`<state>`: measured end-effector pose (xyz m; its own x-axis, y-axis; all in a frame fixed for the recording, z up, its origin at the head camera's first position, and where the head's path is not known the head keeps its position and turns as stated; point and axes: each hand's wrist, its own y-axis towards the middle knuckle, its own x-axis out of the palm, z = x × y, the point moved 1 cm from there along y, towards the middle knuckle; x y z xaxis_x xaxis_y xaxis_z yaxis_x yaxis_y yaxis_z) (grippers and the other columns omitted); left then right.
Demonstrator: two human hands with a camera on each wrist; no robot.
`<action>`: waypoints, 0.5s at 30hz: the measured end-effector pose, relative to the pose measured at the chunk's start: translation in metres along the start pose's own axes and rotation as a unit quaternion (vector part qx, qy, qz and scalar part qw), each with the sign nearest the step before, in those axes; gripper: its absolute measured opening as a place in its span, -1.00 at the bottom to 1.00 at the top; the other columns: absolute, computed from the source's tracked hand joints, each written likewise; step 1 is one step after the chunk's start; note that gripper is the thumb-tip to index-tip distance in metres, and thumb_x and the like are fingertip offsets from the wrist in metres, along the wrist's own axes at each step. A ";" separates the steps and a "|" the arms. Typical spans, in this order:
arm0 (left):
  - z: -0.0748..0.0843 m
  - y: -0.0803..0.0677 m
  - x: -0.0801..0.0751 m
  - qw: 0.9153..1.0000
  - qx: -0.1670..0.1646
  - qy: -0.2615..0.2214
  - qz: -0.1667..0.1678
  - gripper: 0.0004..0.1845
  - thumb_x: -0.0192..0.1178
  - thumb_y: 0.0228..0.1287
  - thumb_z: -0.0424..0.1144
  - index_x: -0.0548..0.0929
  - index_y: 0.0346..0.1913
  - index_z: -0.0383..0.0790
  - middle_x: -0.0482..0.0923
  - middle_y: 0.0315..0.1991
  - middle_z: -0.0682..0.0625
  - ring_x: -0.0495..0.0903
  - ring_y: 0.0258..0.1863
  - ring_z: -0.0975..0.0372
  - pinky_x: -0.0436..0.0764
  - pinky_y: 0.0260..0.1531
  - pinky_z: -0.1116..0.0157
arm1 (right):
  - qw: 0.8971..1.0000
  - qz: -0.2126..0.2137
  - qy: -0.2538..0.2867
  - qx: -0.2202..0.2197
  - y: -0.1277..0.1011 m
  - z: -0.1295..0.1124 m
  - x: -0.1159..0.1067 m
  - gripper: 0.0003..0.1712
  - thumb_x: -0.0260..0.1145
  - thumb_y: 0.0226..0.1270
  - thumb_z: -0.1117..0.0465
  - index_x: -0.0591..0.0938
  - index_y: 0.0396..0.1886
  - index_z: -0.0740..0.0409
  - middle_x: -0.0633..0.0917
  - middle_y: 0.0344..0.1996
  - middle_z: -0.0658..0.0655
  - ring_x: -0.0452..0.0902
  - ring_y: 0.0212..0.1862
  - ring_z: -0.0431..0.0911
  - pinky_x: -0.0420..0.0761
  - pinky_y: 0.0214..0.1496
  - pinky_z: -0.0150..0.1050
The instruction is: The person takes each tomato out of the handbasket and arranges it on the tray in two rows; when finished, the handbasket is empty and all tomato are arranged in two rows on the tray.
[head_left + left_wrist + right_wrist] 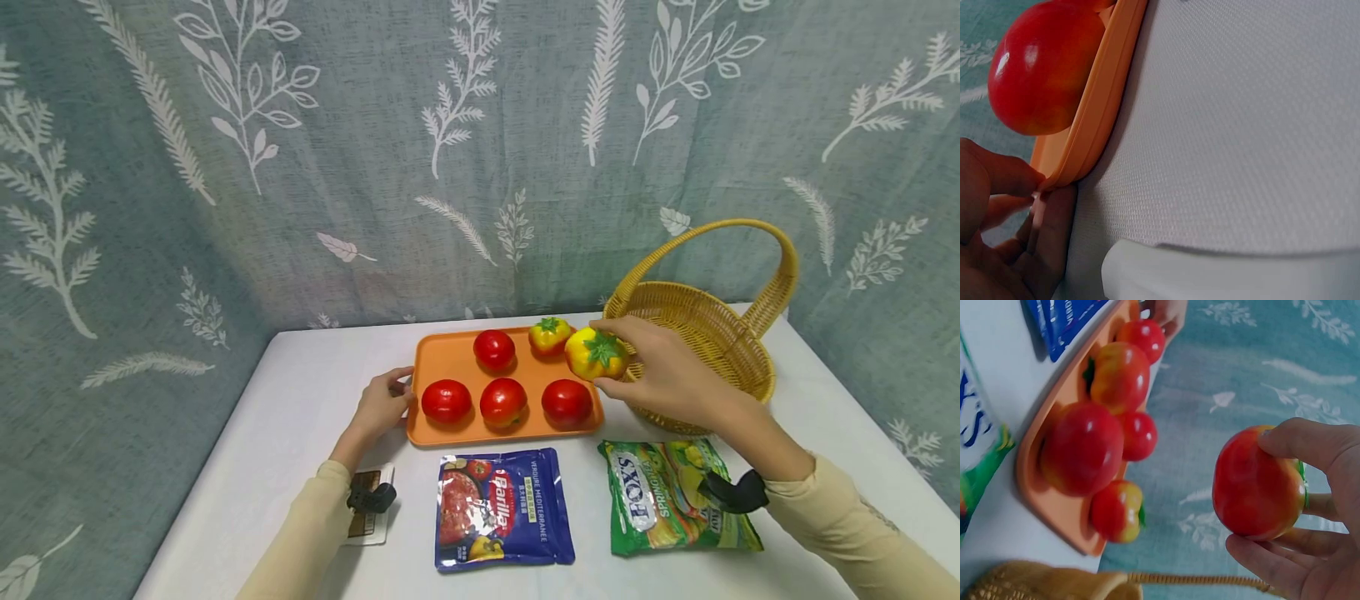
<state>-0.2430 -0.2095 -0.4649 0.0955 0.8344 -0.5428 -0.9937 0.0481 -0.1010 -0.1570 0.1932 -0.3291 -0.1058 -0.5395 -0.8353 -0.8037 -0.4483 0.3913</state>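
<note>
My right hand (pixel 667 367) holds a red-and-yellow tomato (pixel 596 353) with a green leafy top, raised over the right end of the orange tray (pixel 457 357). In the right wrist view, thumb and fingers curl round the tomato (pixel 1257 484). At the tray's left edge, my left hand (pixel 384 403) pinches the rim, as the left wrist view shows with fingertips on the orange tray (pixel 1094 125). Several red tomatoes lie in the tray, one (pixel 447 402) close to the left hand. A smaller yellow-topped tomato (pixel 550 336) sits at the back right of the tray.
A yellow wicker basket (pixel 757 371) with a tall handle stands right of the tray. In front lie a blue Barilla pouch (pixel 502 510) and a green bag (pixel 675 497). A small card-like packet (pixel 371 525) lies partly under the left wrist. A patterned curtain (pixel 420 250) hangs behind.
</note>
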 end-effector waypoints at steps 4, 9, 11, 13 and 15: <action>0.000 0.000 0.000 1.000 0.001 -0.004 0.001 -0.44 0.11 0.34 -0.45 0.42 0.41 -0.26 0.54 0.00 -0.26 0.58 -0.15 0.02 0.77 -0.35 0.20 | 1.000 -0.003 0.012 -0.010 0.011 -0.006 0.008 -0.20 0.56 0.12 0.09 0.48 0.35 0.18 0.60 0.12 0.13 0.54 -0.04 -0.07 0.71 -0.06 -0.09; 0.001 0.000 0.000 1.000 0.000 -0.002 0.002 -0.43 0.12 0.33 -0.45 0.43 0.41 -0.26 0.54 -0.01 -0.26 0.57 -0.15 0.02 0.77 -0.35 0.20 | 0.999 -0.002 0.039 -0.026 0.028 -0.014 0.017 -0.21 0.56 0.12 0.15 0.48 0.35 0.20 0.59 0.14 0.13 0.55 -0.01 -0.07 0.72 -0.05 -0.09; 0.001 0.000 0.000 1.000 0.000 0.000 0.000 -0.43 0.12 0.33 -0.45 0.42 0.42 -0.26 0.53 -0.01 -0.25 0.57 -0.15 0.02 0.77 -0.34 0.21 | 0.998 -0.001 0.045 -0.035 0.035 -0.016 0.022 -0.21 0.57 0.10 0.17 0.49 0.34 0.22 0.59 0.14 0.14 0.57 0.01 -0.06 0.71 -0.02 -0.09; 0.001 0.000 0.000 1.000 0.000 0.001 0.001 -0.43 0.12 0.33 -0.45 0.43 0.41 -0.26 0.54 -0.02 -0.25 0.57 -0.16 0.02 0.77 -0.34 0.21 | 0.998 0.003 0.047 -0.044 0.042 -0.018 0.026 -0.22 0.57 0.09 0.18 0.51 0.32 0.23 0.60 0.12 0.15 0.57 0.00 -0.06 0.71 0.00 -0.12; 0.002 0.000 -0.001 1.000 0.000 0.002 0.001 -0.43 0.12 0.33 -0.45 0.43 0.41 -0.26 0.54 -0.02 -0.25 0.57 -0.16 0.02 0.77 -0.35 0.21 | 0.997 0.006 0.049 -0.055 0.049 -0.020 0.029 -0.22 0.58 0.07 0.19 0.52 0.31 0.25 0.61 0.10 0.16 0.58 0.01 -0.05 0.70 0.02 -0.12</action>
<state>-0.2430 -0.2090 -0.4627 0.0937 0.8326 -0.5459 -0.9939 0.0465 -0.0996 -0.1879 0.1413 -0.3269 -0.0534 -0.6095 -0.7910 -0.7332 -0.5139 0.4454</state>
